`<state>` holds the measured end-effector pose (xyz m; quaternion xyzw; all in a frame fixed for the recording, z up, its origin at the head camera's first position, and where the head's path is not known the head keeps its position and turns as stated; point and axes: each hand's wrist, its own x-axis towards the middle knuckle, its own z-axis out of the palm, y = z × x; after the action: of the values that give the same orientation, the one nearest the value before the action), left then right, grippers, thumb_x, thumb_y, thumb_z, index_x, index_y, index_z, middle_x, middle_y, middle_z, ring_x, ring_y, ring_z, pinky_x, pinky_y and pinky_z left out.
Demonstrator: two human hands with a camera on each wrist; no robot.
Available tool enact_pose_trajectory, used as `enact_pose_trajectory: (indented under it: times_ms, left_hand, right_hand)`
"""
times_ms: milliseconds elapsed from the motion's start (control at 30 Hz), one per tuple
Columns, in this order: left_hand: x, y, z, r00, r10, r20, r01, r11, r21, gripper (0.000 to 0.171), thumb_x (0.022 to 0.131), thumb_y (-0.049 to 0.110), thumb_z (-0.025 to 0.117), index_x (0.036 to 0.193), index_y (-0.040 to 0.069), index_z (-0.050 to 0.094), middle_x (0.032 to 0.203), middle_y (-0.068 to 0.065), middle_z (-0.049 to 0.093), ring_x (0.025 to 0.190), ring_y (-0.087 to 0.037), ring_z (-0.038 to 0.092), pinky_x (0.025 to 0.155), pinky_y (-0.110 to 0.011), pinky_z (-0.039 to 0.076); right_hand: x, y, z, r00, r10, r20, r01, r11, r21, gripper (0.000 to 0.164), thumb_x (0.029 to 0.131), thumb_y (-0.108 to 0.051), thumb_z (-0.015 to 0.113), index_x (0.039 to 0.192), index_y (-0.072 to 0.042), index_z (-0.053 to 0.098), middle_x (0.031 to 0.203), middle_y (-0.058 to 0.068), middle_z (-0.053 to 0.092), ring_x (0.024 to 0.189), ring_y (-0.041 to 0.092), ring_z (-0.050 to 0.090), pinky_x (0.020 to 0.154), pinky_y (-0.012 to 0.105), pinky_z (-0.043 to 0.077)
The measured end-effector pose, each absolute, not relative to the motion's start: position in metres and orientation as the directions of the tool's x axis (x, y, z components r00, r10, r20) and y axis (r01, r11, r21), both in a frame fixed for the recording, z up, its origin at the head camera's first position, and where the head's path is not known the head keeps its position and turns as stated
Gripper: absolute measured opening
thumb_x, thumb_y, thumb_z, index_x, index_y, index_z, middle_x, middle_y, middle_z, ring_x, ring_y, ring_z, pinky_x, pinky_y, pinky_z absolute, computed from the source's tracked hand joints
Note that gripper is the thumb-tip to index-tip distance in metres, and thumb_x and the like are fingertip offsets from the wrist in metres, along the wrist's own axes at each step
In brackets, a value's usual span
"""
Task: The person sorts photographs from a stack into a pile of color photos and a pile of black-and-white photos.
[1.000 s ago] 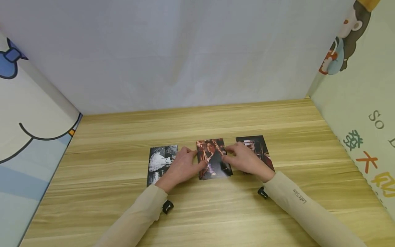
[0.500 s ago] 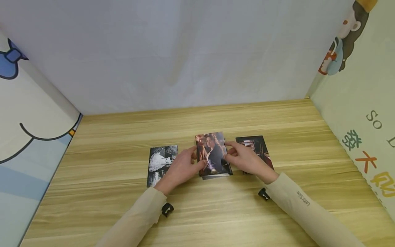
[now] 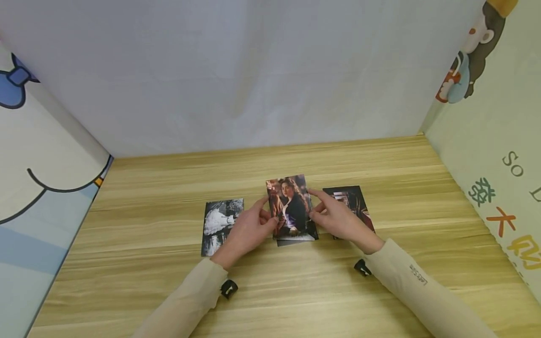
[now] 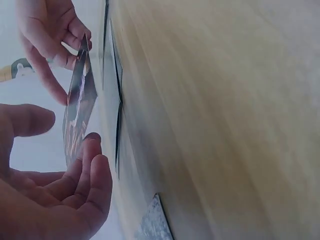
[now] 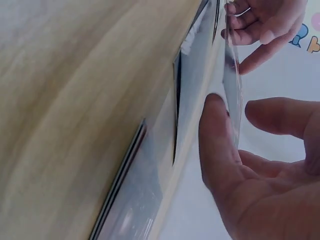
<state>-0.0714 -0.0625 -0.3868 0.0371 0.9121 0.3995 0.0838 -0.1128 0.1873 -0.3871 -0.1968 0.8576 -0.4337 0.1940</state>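
Note:
A glossy photo card (image 3: 289, 204), showing a person in a dark jacket, is raised off the table between both hands. My left hand (image 3: 249, 227) holds its left edge, thumb near the lower corner and fingers curled at the side. On the opposite edge, my right hand (image 3: 338, 220) holds it with thumb and bent forefinger. From the left wrist view the lifted card (image 4: 80, 107) appears nearly edge-on, tilted above the others. Below it lie more cards (image 3: 296, 241), mostly covered.
A black-and-white photo card (image 3: 220, 225) lies left of the middle, partly behind the left hand. To the right, a dark photo card (image 3: 355, 202) sits partly under the right hand. The wood-grain table (image 3: 169, 178) meets a pale back wall (image 3: 190, 94) and printed side panels.
The top photo card has come up off the cards beneath and moved slightly away from the body, baring the lower edge of those below. Both hands stay at its sides.

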Motion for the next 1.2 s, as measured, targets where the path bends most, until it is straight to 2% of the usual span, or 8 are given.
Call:
enact_pose_trajectory:
  times_ms: [233,433,600,933,1067,1200]
  left_hand:
    - [-0.068,-0.062,-0.385,-0.994,0.105,-0.032,0.046,0.668,0.743,0.064,0.095,0.008,0.065,0.155,0.0,0.044,0.101,-0.007,0.074,0.084,-0.016,0.07,0.075,-0.033,0.06]
    - [-0.066,-0.062,-0.383,-0.995,0.1,0.023,0.081,0.637,0.767,0.064,0.094,0.001,0.064,0.154,0.001,0.045,0.097,-0.007,0.074,0.08,-0.015,0.069,0.071,-0.029,0.06]
    - [-0.065,-0.061,-0.381,-0.994,0.1,0.054,0.104,0.617,0.78,0.064,0.094,-0.001,0.063,0.155,0.002,0.045,0.095,-0.006,0.074,0.078,-0.013,0.069,0.069,-0.027,0.06]
    - [-0.06,-0.058,-0.377,-0.993,0.093,0.074,0.114,0.593,0.797,0.066,0.094,-0.001,0.064,0.157,0.006,0.043,0.093,-0.003,0.072,0.077,-0.01,0.067,0.07,-0.024,0.06]
    - [-0.059,-0.057,-0.376,-0.992,0.09,0.09,0.125,0.586,0.801,0.066,0.094,-0.001,0.065,0.157,0.006,0.044,0.092,-0.002,0.072,0.077,-0.01,0.067,0.07,-0.024,0.059]
    - [-0.058,-0.056,-0.374,-0.99,0.089,0.113,0.144,0.578,0.804,0.065,0.094,-0.001,0.064,0.156,0.005,0.045,0.092,-0.002,0.072,0.077,-0.011,0.067,0.071,-0.025,0.06]
  right_hand:
    - [-0.111,0.191,-0.384,-0.849,-0.512,-0.129,-0.177,0.505,-0.845,0.061,0.104,-0.007,0.053,0.161,-0.004,0.031,0.106,0.016,0.068,0.075,0.024,0.073,0.061,0.035,0.058]
    - [-0.109,0.193,-0.381,-0.852,-0.514,-0.104,-0.183,0.477,-0.86,0.061,0.105,-0.006,0.053,0.161,-0.005,0.031,0.104,0.015,0.068,0.077,0.026,0.073,0.065,0.042,0.06]
    - [-0.106,0.195,-0.379,-0.854,-0.515,-0.073,-0.201,0.455,-0.867,0.062,0.104,-0.006,0.053,0.162,-0.004,0.03,0.104,0.015,0.067,0.079,0.027,0.073,0.068,0.044,0.06]
    - [-0.099,0.199,-0.372,-0.864,-0.498,-0.07,-0.191,0.455,-0.87,0.062,0.105,-0.009,0.053,0.163,-0.009,0.03,0.104,0.012,0.065,0.082,0.029,0.071,0.068,0.041,0.059]
    - [-0.098,0.2,-0.371,-0.866,-0.498,-0.048,-0.206,0.442,-0.873,0.063,0.104,-0.007,0.053,0.163,-0.008,0.03,0.103,0.012,0.065,0.081,0.027,0.071,0.068,0.042,0.06]
    - [-0.097,0.201,-0.37,-0.867,-0.497,-0.017,-0.228,0.428,-0.875,0.064,0.103,-0.004,0.053,0.162,-0.007,0.03,0.101,0.012,0.065,0.079,0.025,0.07,0.067,0.039,0.06]
